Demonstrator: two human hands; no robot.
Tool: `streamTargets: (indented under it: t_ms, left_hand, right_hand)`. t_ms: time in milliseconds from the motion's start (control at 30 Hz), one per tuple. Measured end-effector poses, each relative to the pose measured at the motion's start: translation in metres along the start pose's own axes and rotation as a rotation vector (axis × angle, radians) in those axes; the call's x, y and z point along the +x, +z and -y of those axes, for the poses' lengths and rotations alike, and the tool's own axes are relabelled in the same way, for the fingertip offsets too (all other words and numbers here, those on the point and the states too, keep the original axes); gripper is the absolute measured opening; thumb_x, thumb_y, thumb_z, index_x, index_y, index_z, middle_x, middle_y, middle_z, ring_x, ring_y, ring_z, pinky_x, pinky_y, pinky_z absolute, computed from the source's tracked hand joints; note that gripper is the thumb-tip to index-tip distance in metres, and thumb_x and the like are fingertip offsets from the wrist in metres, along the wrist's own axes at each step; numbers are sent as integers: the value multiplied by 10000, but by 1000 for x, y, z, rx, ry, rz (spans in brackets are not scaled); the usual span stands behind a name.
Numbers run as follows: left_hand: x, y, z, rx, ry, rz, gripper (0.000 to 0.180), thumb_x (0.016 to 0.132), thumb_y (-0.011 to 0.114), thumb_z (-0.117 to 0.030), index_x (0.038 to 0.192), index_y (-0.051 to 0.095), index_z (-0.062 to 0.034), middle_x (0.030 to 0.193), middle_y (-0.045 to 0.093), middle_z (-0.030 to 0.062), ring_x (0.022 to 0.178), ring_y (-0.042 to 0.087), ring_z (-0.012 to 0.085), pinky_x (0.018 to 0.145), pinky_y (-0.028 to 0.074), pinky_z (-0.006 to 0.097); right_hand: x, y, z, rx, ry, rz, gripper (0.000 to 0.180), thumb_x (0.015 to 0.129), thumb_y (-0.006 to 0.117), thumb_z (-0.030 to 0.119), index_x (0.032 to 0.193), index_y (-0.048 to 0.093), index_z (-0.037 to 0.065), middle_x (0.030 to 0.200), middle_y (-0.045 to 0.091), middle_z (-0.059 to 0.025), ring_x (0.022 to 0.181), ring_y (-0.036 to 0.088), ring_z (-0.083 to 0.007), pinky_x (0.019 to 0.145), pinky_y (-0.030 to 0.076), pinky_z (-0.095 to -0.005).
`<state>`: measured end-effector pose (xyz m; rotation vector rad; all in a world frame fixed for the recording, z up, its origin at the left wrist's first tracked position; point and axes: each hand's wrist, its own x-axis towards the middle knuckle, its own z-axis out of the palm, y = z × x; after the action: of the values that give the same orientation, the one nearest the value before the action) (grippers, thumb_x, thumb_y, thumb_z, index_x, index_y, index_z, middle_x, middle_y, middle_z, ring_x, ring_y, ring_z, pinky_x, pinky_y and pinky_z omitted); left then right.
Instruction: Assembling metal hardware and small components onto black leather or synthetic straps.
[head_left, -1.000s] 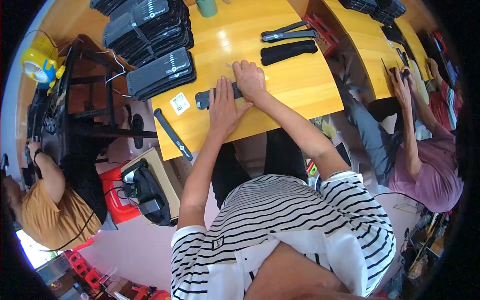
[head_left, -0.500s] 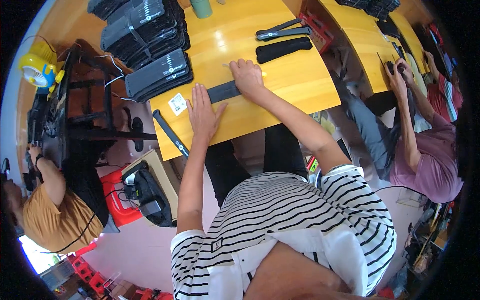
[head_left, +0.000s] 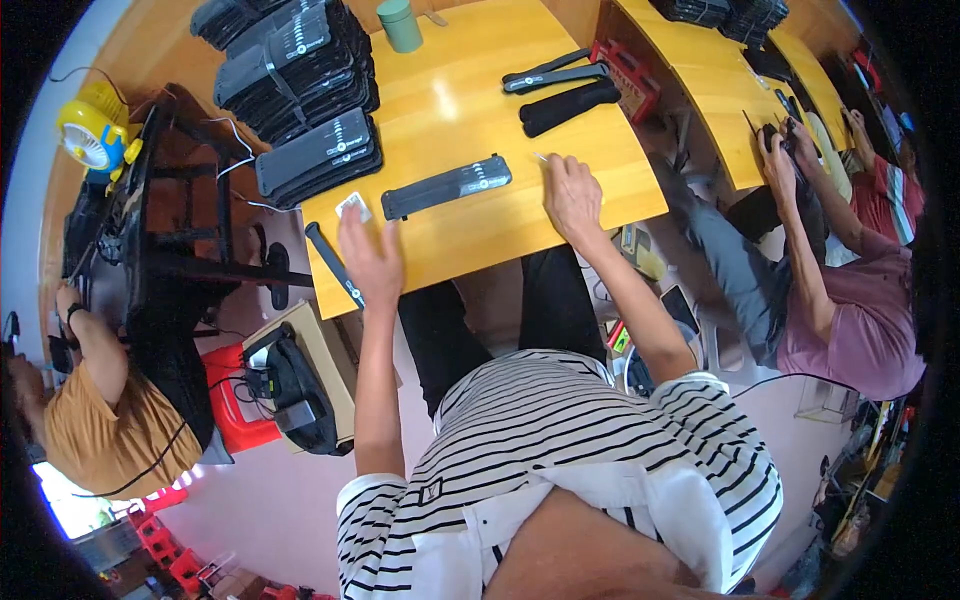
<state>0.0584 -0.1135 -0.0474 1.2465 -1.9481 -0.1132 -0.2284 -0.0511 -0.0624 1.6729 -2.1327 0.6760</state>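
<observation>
Here the fingers (head_left: 357, 228) of the left hand (head_left: 372, 262) were spread apart and empty, reaching over the near-left corner of the yellow bench (head_left: 470, 90) toward a small white card (head_left: 352, 206) just beyond the fingertips; whether they touched it cannot be told. The right hand (head_left: 573, 193) lay flat on the bench near its right edge, fingers loosely together, holding nothing, with a thin pale sliver (head_left: 541, 157) just past the fingertips. Between the two hands lay one long flat black packaged strip (head_left: 446, 186), on the bench and apart from both hands. At the near-left edge a narrower black strip (head_left: 333, 262) hung along the bench side. Farther left stood tall stacks of the same black packages (head_left: 300, 90), and at the far right lay two loose black strips (head_left: 556, 72) beside a dark padded sleeve (head_left: 570, 106). A green cup (head_left: 400, 24) stood at the far edge.

Judging by this, one strip was laid out and released, while the large stacks suggested much work remained.
</observation>
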Motion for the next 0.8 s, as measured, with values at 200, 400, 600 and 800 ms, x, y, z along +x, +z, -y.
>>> streamTargets:
  t_ms: [200,400,600,800]
  left_hand:
    - [-18,-43,15,328,-558,39,447,767,637,-273,1046,500,48,1087,508,254,991,504,403,819,410,464]
    - [-24,-42,55,281,-699,157,454,613,702,-249,939,561,34,803,615,230,797,596,379,748,464,405]
    - [-46,-72,74,-873,-1036,86,205,725,696,-91,885,569,-79,629,524,-23,438,432,40,346,272,162]
    - [-69,-105,39,-1052,-1066,12,246,741,680,-58,952,555,-80,690,572,-2,544,529,48,360,324,124]
  right_hand:
    - [-31,-26,-2,6,73,42,90,779,537,120,848,517,65,738,494,-100,709,533,-258,585,440,-368]
    - [-29,-21,-4,49,65,25,105,775,550,112,863,523,61,727,509,-113,662,546,-290,557,439,-400]
    - [18,-15,-47,183,183,61,447,788,560,138,1212,424,100,853,559,-192,700,587,-388,599,473,-476]
    - [62,24,-66,139,124,139,459,783,575,163,1220,440,129,922,528,-183,742,578,-386,639,473,-472]
